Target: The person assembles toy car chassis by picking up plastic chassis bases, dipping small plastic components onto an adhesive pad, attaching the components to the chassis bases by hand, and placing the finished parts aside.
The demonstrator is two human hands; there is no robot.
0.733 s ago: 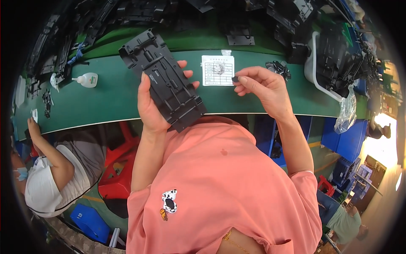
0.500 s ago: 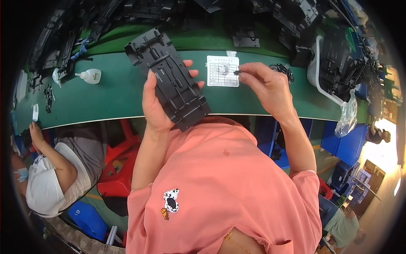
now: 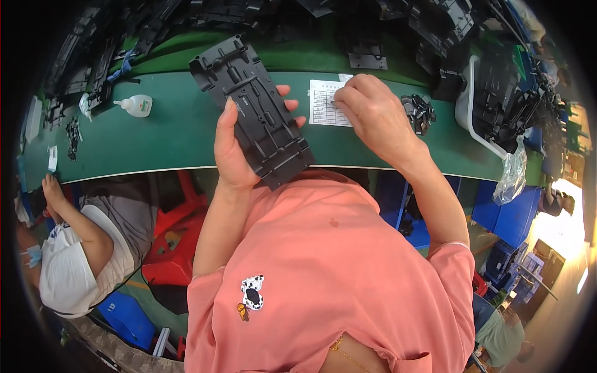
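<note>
the left hand (image 3: 236,163) held a black moulded part (image 3: 258,118) at about eleven o'clock of the view, raised before the green bench (image 3: 180,137). its thumb lay along the part's nine o'clock edge and the fingers wrapped round under it, their tips showing past the three o'clock edge, so the hand was clamped on it. the part was tilted, its far end toward eleven and its near end toward five, ribs and bosses facing up. the right hand (image 3: 379,121) was between one and two o'clock, over the edge of a printed paper sheet (image 3: 320,110); thumb and forefinger were drawn together at the tips, and whether they gripped anything could not be told. just beyond that hand, at two, lay a pile of small black pieces (image 3: 421,115), and farther out a white tub (image 3: 469,105) full of black parts. a white squeeze bottle (image 3: 138,105) sat at ten. at about eight a red stool (image 3: 171,267) stood below the bench, near a co-worker in a white top (image 3: 68,267).
</note>
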